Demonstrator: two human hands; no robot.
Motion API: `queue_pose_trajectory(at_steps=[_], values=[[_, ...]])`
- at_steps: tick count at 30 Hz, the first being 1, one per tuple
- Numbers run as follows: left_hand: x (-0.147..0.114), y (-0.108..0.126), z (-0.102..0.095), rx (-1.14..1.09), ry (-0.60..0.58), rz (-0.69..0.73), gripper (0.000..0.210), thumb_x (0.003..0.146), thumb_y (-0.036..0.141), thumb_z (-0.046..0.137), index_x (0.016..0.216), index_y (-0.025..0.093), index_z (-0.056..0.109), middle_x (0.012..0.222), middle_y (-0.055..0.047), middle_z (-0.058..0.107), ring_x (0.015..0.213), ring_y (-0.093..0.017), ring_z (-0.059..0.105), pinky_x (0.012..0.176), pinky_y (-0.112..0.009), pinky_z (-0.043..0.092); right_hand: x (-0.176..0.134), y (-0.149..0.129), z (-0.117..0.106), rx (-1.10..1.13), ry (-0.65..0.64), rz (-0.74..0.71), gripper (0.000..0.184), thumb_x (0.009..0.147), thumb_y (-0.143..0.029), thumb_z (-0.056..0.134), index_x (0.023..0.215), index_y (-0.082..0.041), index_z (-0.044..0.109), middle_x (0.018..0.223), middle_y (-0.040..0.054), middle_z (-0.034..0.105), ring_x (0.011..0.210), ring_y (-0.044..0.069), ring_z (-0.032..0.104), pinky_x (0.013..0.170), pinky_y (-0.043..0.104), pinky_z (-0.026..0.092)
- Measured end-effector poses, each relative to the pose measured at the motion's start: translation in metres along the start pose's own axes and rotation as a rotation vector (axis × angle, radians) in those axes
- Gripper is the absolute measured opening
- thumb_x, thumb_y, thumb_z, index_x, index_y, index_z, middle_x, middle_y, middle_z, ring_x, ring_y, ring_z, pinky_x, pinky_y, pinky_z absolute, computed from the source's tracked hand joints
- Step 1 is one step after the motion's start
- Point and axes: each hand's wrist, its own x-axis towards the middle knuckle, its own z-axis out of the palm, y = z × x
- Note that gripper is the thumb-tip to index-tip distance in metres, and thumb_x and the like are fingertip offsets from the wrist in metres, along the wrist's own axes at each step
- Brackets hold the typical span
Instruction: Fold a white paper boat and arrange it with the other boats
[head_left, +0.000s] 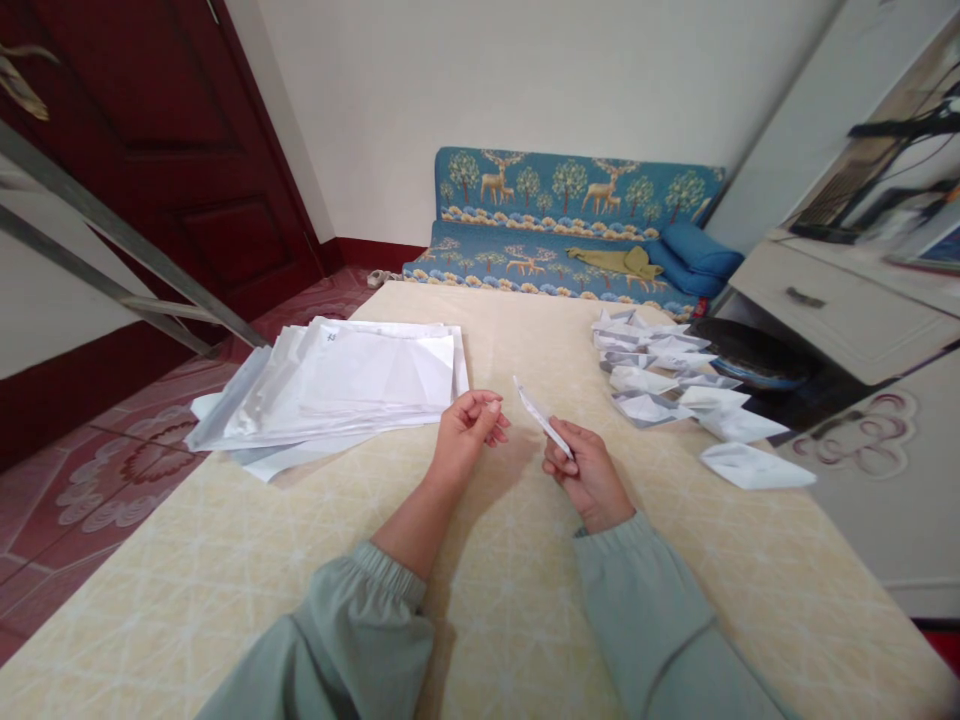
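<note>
My right hand (589, 472) pinches a narrow piece of folded white paper (541, 415) between thumb and fingers; its pointed end slants up and to the left. To the left of it, my left hand (472, 420) hovers above the table with loosely curled, slightly parted fingers, and nothing shows in it. A gap separates that hand from the folded paper. Just beyond my left hand lies a stack of white paper sheets (375, 370) with uneven edges. Several folded paper boats (652, 365) sit in rows on the right side of the table, one (757, 466) nearest me.
A pale yellow patterned cloth covers the table (510, 600). Behind it stands a blue sofa (517, 240) with deer and trees. A white cabinet (862, 300) and a dark round pan (750, 350) are at the right. Metal bars (127, 220) cross before a dark red door (180, 130).
</note>
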Motion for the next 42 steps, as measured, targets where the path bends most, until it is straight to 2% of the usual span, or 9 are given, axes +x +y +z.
queue_pose_trajectory(at_steps=[5, 12, 18, 26, 31, 37, 42], values=[[-0.003, 0.001, 0.005, 0.082, -0.080, -0.005, 0.030, 0.071, 0.040, 0.068, 0.085, 0.015, 0.060, 0.064, -0.001, 0.064, 0.049, -0.009, 0.055, 0.048, -0.019, 0.041, 0.000, 0.000, 0.001, 0.015, 0.011, 0.020, 0.029, 0.068, -0.037, 0.072, 0.060, -0.017, 0.052, 0.037, -0.0112, 0.035, 0.033, 0.002, 0.021, 0.040, 0.017, 0.039], [-0.005, 0.005, 0.009, 0.043, -0.127, -0.024, 0.030, 0.065, 0.039, 0.073, 0.081, 0.015, 0.063, 0.065, -0.001, 0.065, 0.051, -0.010, 0.055, 0.050, -0.021, 0.043, 0.000, 0.004, 0.006, -0.073, 0.009, -0.009, 0.027, 0.071, -0.038, 0.069, 0.064, -0.016, 0.056, 0.038, -0.0096, 0.041, 0.031, 0.002, 0.025, 0.040, 0.018, 0.039], [-0.003, 0.001, 0.003, 0.065, -0.144, -0.079, 0.027, 0.070, 0.038, 0.068, 0.080, 0.014, 0.062, 0.069, -0.002, 0.065, 0.052, -0.009, 0.056, 0.045, -0.018, 0.037, -0.001, 0.009, 0.008, -0.216, 0.054, -0.047, 0.028, 0.073, -0.042, 0.066, 0.070, -0.016, 0.058, 0.040, -0.0059, 0.049, 0.032, 0.004, 0.038, 0.032, 0.015, 0.023], [-0.004, 0.002, 0.002, 0.004, -0.174, -0.118, 0.026, 0.070, 0.037, 0.068, 0.078, 0.014, 0.062, 0.070, -0.002, 0.066, 0.054, -0.009, 0.057, 0.047, -0.018, 0.035, -0.002, 0.010, 0.008, -0.245, 0.058, -0.050, 0.028, 0.073, -0.043, 0.066, 0.071, -0.016, 0.059, 0.040, -0.0052, 0.050, 0.032, 0.004, 0.041, 0.032, 0.014, 0.017], [-0.004, 0.003, 0.003, -0.030, -0.167, -0.128, 0.026, 0.068, 0.036, 0.070, 0.078, 0.013, 0.062, 0.070, -0.003, 0.065, 0.053, -0.009, 0.056, 0.046, -0.017, 0.033, -0.002, 0.009, 0.008, -0.260, 0.049, -0.056, 0.028, 0.074, -0.043, 0.065, 0.073, -0.016, 0.060, 0.040, -0.0052, 0.050, 0.032, 0.004, 0.039, 0.033, 0.015, 0.017], [-0.004, 0.002, 0.001, 0.014, -0.163, -0.132, 0.018, 0.073, 0.031, 0.061, 0.076, 0.014, 0.063, 0.060, 0.000, 0.061, 0.052, -0.009, 0.055, 0.044, -0.017, 0.032, -0.001, 0.015, 0.006, -0.345, 0.013, -0.124, 0.028, 0.077, -0.043, 0.062, 0.073, -0.015, 0.061, 0.042, -0.0038, 0.053, 0.033, 0.004, 0.036, 0.035, 0.016, 0.021], [-0.004, 0.000, 0.000, 0.058, -0.139, -0.127, 0.012, 0.071, 0.023, 0.056, 0.072, 0.014, 0.063, 0.054, 0.002, 0.058, 0.049, -0.009, 0.052, 0.043, -0.017, 0.030, -0.001, 0.015, 0.006, -0.402, 0.025, -0.154, 0.028, 0.078, -0.043, 0.061, 0.072, -0.016, 0.061, 0.043, -0.0040, 0.053, 0.034, 0.005, 0.037, 0.035, 0.017, 0.022]])
